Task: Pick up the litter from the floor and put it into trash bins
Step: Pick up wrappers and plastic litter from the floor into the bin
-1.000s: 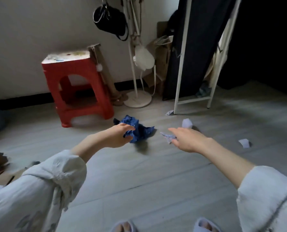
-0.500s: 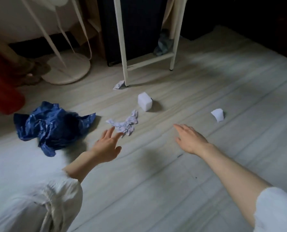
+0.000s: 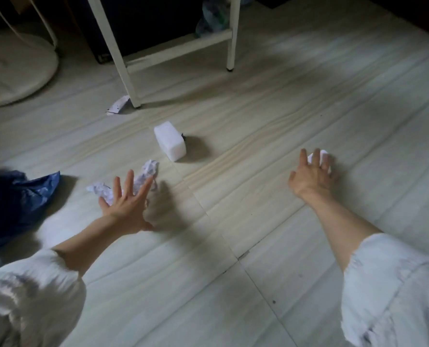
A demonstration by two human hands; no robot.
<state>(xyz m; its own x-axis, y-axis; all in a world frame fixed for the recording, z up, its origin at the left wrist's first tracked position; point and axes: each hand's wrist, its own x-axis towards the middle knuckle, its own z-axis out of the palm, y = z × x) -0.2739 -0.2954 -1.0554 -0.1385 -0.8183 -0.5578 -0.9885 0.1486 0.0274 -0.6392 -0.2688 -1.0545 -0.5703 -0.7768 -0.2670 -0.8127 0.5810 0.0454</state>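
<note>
Your left hand hovers spread over the crumpled white paper wad on the floor; your right hand, fingers splayed, seems to touch the small white paper scrap. Curl fingers fully round each before lifting.

Dim, soft daylight fell from the upper right; hands cast shadows rightward; motion blur smeared the lower-left edge; corners darkened.

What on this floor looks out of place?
Litter is strewn about: crumpled paper under the left hand, a small white scrap under the right hand, a white block, a torn slip and a crumpled blue bag.
</note>
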